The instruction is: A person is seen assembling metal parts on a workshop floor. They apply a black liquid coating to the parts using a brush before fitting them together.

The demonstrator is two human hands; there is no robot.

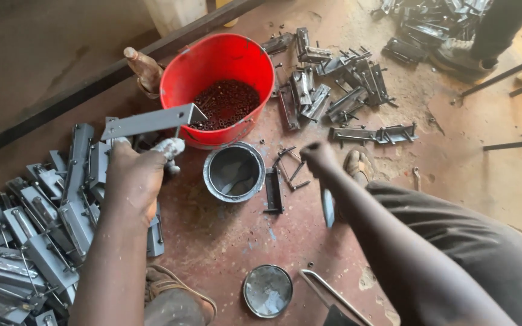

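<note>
A stained reddish concrete floor (225, 241) lies in daylight, a dark metal bar (92, 84) crossing it.

On the floor (225, 241), a tin (234, 171) sits just before the bucket (225, 78) — brackets piled left (25, 241), more scattered right (339, 96) — a lid (267, 291) nearest.

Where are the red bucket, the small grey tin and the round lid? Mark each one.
red bucket (212, 63): head view, inner back wall.
small grey tin (234, 172): head view, inside bottom.
round lid (267, 291): head view, centre of its face.

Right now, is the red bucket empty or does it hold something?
Not empty. The red bucket stands upright, and small dark pieces cover its bottom; most of it is unfilled.
</note>
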